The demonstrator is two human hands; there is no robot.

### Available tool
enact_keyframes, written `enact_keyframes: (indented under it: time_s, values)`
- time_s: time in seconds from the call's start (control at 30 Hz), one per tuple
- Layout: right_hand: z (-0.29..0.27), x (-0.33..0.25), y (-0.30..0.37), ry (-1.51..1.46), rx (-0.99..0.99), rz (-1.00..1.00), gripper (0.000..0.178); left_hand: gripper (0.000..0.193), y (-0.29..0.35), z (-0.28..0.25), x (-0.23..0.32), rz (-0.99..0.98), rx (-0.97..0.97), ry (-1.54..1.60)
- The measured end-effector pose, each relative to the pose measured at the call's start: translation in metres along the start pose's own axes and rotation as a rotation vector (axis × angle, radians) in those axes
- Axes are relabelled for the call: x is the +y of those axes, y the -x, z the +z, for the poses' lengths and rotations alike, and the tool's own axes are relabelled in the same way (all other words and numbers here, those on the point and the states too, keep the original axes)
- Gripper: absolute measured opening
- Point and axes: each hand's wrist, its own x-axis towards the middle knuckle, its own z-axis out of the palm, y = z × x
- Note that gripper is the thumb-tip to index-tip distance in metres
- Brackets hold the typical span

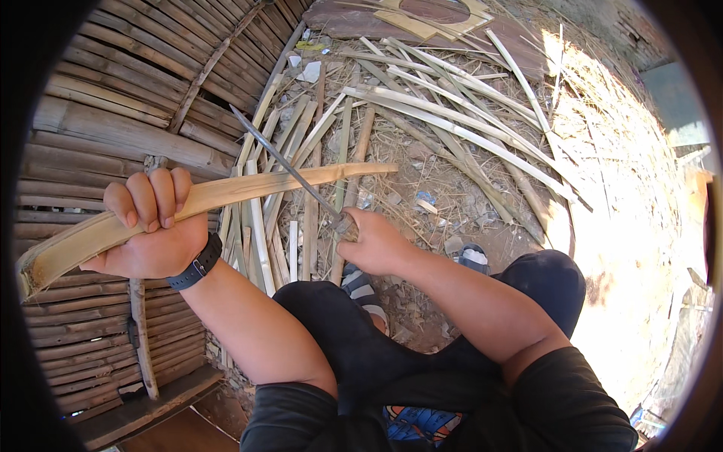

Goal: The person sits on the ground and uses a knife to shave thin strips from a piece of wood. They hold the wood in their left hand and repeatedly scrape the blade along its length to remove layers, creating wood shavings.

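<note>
My left hand (154,222) is wrapped round a split bamboo strip (248,187), near its thick end. The strip slants up to the right and tapers to a thin tip in front of me. In my right hand (373,242) is the handle of a long, narrow-bladed knife (290,167). Its dark blade points up and to the left and crosses over the strip. Whether the edge touches the bamboo I cannot tell. Most of the handle is hidden inside my right fist.
Split bamboo strips (459,124) lie in a loose pile on the littered ground ahead. More strips (260,233) lie beside the slatted bamboo wall (135,143) on my left. A board with a round hole (384,19) is at the far end. My sandalled foot (365,290) is below my hands.
</note>
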Motion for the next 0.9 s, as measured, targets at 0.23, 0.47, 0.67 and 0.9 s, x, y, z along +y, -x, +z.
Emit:
enact_keyframes:
  time_s: [0.23,0.47,0.67,0.9]
  values:
    - [-0.018,0.138,-0.012,0.216,0.065,0.490,0.046,0.074,-0.002,-0.004,0.003,0.036,0.030,-0.006]
    - [-0.039,0.070,-0.030,0.046,0.288,0.336,0.045,0.081,0.006,-0.003,0.035,0.053,0.193,-0.023]
    - [-0.088,-0.024,-0.020,0.059,0.161,0.164,0.054,0.084,0.005,-0.003,0.033,0.046,0.340,0.047]
    - [-0.117,-0.032,-0.013,0.305,-0.253,-0.104,0.054,0.077,-0.003,0.013,-0.002,-0.024,0.423,0.200]
